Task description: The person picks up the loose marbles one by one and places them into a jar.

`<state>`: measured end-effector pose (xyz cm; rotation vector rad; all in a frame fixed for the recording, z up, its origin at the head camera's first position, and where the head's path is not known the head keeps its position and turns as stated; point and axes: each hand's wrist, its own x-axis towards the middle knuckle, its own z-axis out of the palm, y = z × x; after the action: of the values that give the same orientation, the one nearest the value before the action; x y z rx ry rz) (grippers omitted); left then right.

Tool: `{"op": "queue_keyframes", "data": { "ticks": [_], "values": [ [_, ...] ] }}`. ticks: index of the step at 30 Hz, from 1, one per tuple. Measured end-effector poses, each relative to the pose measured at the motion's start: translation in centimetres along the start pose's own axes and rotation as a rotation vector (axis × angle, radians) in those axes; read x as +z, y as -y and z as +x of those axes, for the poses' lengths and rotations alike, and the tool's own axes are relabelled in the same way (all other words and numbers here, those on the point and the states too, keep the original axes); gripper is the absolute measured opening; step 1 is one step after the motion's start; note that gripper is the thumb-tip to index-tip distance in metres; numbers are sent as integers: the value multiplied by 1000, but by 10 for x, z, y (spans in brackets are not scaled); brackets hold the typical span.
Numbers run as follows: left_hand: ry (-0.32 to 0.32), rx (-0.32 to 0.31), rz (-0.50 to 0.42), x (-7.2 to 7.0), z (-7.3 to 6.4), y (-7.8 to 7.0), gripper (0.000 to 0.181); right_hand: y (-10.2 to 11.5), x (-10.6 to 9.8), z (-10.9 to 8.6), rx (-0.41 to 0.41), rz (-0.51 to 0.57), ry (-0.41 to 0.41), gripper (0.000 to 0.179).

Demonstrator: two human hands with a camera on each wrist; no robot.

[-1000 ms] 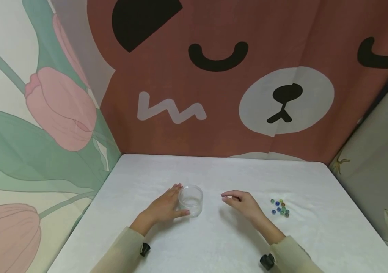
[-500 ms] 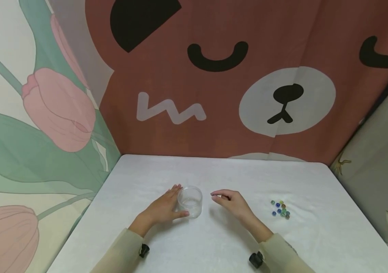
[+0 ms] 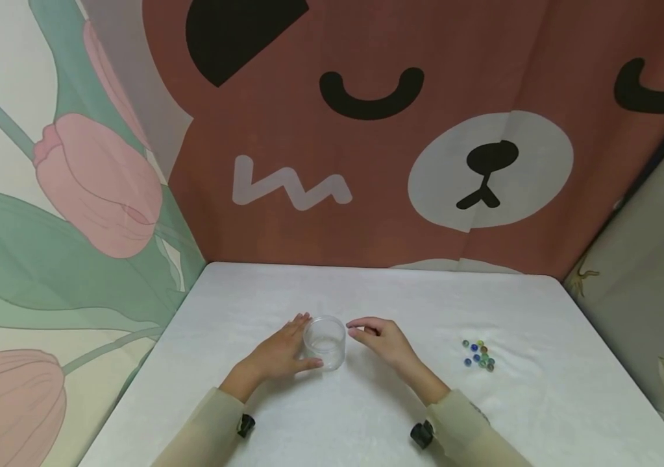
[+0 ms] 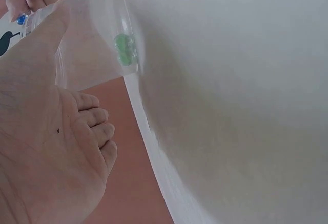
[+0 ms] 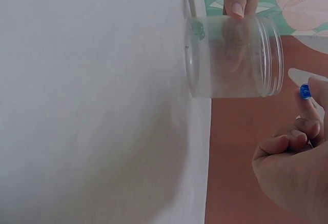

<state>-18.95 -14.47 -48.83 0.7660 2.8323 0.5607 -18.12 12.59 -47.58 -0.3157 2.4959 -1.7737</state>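
Note:
A clear plastic jar (image 3: 324,344) stands upright on the white table. My left hand (image 3: 282,350) holds it from the left, thumb on the near side and fingers along the far side. Through the jar wall in the left wrist view, green glass (image 4: 125,49) shows at the bottom; I cannot tell how many marbles make it up. My right hand (image 3: 387,340) pinches a blue marble (image 5: 305,91) between thumb and index finger, just right of the jar's rim and outside it. Its other fingers are curled in. Several coloured marbles (image 3: 479,355) lie loosely grouped on the right.
The white cloth-covered table (image 3: 402,295) ends at a brown curtain (image 3: 285,240) with a bear face. A tulip-patterned curtain (image 3: 98,188) borders the left side, and a pale curtain (image 3: 653,259) the right.
My right hand has moved left with the blue marble, from well right of the jar to close beside its rim. The left hand and jar have stayed in place.

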Motion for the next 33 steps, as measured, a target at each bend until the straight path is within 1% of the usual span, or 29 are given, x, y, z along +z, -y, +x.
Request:
{"op": "queue_keyframes", "data": {
  "ticks": [3,7,10,16,21,33],
  "values": [
    [-3,3,-5,0,0,0,105,1,6,3,-17,6,21,24],
    [-11,24,-13,0,0,0,104,1,13,6,-33,19,40,24],
    [-12,32,-21,0,-1,0,104,1,18,7,-36,12,37,22],
    [-14,30,-8,1,-1,1,104,0,27,12,-77,-19,31,21],
    [-12,29,0,1,-1,2,104,1,31,15,-66,-29,14,20],
    [-22,48,16,2,0,3,102,1,37,22,-55,-67,14,21]
  ]
}}
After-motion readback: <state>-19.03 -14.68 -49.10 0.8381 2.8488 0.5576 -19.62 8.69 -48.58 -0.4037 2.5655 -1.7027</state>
